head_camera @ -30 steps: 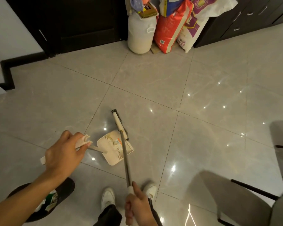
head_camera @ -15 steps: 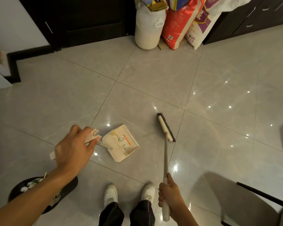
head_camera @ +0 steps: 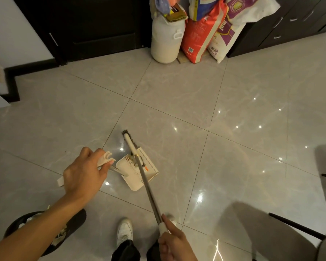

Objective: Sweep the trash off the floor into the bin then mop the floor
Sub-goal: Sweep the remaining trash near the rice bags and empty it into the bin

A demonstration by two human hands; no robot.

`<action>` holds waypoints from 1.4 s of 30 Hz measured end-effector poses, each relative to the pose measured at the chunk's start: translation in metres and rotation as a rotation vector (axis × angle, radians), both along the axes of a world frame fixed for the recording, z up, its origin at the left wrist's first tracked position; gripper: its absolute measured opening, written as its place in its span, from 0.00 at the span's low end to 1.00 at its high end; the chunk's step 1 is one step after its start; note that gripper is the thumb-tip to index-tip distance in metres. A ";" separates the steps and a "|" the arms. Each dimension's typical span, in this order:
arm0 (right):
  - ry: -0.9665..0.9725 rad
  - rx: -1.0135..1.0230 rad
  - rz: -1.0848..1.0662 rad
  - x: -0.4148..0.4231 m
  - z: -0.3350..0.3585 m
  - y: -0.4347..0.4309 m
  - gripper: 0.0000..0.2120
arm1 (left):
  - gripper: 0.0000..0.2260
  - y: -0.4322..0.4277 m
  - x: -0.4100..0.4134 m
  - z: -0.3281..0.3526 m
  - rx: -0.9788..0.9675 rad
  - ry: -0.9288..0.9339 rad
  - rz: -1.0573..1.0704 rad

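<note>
My left hand point(head_camera: 84, 172) grips the white handle of a cream dustpan point(head_camera: 136, 174) that rests on the tiled floor in front of my feet. My right hand point(head_camera: 174, 243) holds the white grip at the end of a broom's metal pole. The broom head point(head_camera: 130, 143), white with dark bristles, lies against the dustpan's open mouth. A round black bin point(head_camera: 76, 219) with trash in it stands at the lower left, partly hidden under my left forearm. No loose trash shows clearly on the floor.
A white plastic drum point(head_camera: 167, 39) and several sacks point(head_camera: 201, 34) lean against dark cabinets at the back. A grey chair point(head_camera: 282, 234) with dark legs stands at the lower right. A dark skirting step point(head_camera: 12, 84) juts in at the left.
The broom head swung from the right back to the left, up to the dustpan's mouth. My right hand shifted with the pole. My left hand kept the dustpan in place.
</note>
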State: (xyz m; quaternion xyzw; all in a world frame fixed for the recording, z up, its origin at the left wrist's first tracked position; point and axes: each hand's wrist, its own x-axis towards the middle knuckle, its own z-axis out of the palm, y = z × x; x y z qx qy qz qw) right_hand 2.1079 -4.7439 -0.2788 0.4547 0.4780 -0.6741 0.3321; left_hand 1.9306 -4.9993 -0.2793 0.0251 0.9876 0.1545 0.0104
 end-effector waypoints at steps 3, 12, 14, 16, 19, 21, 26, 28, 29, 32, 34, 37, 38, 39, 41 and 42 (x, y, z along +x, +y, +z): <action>0.030 0.070 -0.059 -0.008 -0.002 0.008 0.30 | 0.13 0.002 0.003 -0.002 -0.017 0.015 0.014; 0.095 0.489 0.278 -0.105 -0.048 0.082 0.34 | 0.13 0.038 -0.019 -0.005 -0.007 0.075 0.142; 0.046 0.535 0.409 -0.126 -0.064 0.097 0.36 | 0.13 0.051 -0.023 -0.006 -0.001 0.075 0.160; -0.004 0.569 0.609 -0.136 -0.069 0.106 0.36 | 0.13 0.063 -0.023 -0.007 0.004 0.063 0.161; -0.042 0.553 0.802 -0.128 -0.062 0.104 0.40 | 0.14 0.078 -0.027 -0.007 -0.011 0.042 0.167; -0.050 0.548 0.941 -0.110 -0.057 0.098 0.41 | 0.14 0.083 -0.031 -0.004 -0.020 0.032 0.183; 0.021 0.458 1.075 -0.058 -0.036 0.080 0.40 | 0.13 0.083 -0.038 0.000 -0.021 0.011 0.188; 0.031 0.460 0.972 -0.040 -0.030 0.074 0.39 | 0.13 0.078 -0.036 -0.001 -0.022 0.000 0.175; 0.017 0.482 0.916 -0.030 -0.031 0.074 0.39 | 0.13 0.077 -0.034 -0.001 -0.021 0.001 0.167; 0.014 0.537 0.682 0.001 -0.035 0.080 0.41 | 0.13 0.074 -0.029 -0.002 -0.019 0.015 0.154; 0.006 0.562 0.517 0.019 -0.038 0.084 0.41 | 0.13 0.074 -0.027 -0.003 -0.022 0.022 0.153; 0.003 0.603 0.380 0.033 -0.040 0.088 0.38 | 0.13 0.074 -0.026 -0.005 -0.026 0.015 0.151; -0.003 0.615 0.343 0.034 -0.037 0.090 0.38 | 0.13 0.073 -0.025 -0.004 -0.024 0.011 0.144; -0.010 0.611 0.305 0.033 -0.036 0.093 0.38 | 0.13 0.072 -0.024 -0.004 -0.020 0.006 0.138; -0.033 0.564 0.255 0.028 -0.032 0.097 0.39 | 0.13 0.065 -0.020 -0.003 -0.010 -0.006 0.128; -0.038 0.527 0.246 0.024 -0.028 0.098 0.39 | 0.12 0.059 -0.016 -0.002 -0.008 -0.008 0.118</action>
